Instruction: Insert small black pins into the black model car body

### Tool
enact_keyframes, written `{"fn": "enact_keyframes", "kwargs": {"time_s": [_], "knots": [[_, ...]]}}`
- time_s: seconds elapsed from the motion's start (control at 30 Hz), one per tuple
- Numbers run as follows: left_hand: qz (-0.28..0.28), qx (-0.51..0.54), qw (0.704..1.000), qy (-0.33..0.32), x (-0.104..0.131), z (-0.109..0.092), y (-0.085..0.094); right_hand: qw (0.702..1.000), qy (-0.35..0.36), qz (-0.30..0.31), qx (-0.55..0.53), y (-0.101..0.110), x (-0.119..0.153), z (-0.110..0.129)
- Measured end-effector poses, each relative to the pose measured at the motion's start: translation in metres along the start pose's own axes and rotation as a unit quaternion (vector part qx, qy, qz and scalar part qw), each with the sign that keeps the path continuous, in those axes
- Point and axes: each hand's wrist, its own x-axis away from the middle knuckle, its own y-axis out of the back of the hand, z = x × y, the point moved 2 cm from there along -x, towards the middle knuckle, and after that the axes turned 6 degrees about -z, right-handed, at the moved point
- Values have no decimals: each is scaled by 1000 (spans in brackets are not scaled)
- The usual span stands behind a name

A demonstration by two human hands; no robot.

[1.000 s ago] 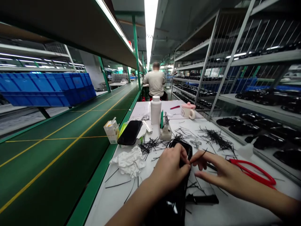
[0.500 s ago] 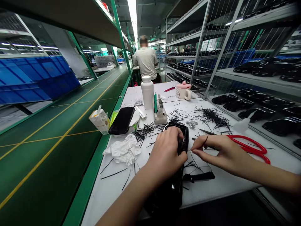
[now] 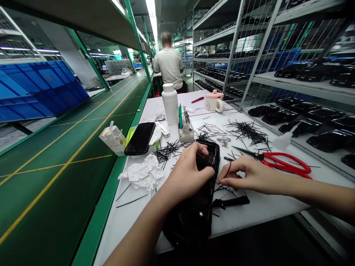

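Observation:
A glossy black model car body (image 3: 198, 210) lies lengthwise at the table's near edge, its far end away from me. My left hand (image 3: 188, 171) grips it from the left, fingers over the top and thumb near the right rim. Close to that rim, my right hand (image 3: 240, 173) is closed in a pinch on a thin black strip (image 3: 229, 168), which curves up past the fingers. The strip's lower end is hidden. Just below my right hand lies a black-handled tool (image 3: 233, 201). Red-handled scissors (image 3: 285, 162) rest beyond my right wrist.
Loose black strips (image 3: 248, 133) are scattered over the white table (image 3: 133, 225). Crumpled tissue (image 3: 142, 173), a phone (image 3: 140, 138), a drink carton (image 3: 113, 139), a white bottle (image 3: 170, 105) and a lidded mug (image 3: 214, 101) stand around. A green conveyor (image 3: 66, 173) runs left; racks of car bodies (image 3: 294, 122) stand right.
The view has shifted slightly. My right hand has come closer to the car body's right rim, its fingers drawn together. My left fingers have moved back a little, uncovering more of the car body's top.

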Motion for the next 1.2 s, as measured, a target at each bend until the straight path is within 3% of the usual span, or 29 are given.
{"fn": "enact_keyframes", "kwargs": {"time_s": [0.13, 0.33, 0.63, 0.83, 1.03, 1.2], "knots": [[-35, 64, 996, 52, -4, 4, 2, 999, 27, 3, 31, -2, -1, -4], [-43, 76, 995, 44, -6, 5, -1, 994, 72, 13, 80, -3, -6, -7], [-36, 63, 997, 41, -5, 2, 0, 999, 6, 37, -12, -12, -11, -7], [-41, 53, 997, 46, -4, 2, -1, 999, -1, 48, -13, -15, -9, -13], [-41, 52, 997, 47, -4, 0, -1, 996, 43, 59, 50, -14, -6, -22], [-40, 51, 997, 45, -3, 0, -1, 994, 91, 13, 54, -15, -2, -22]]}}
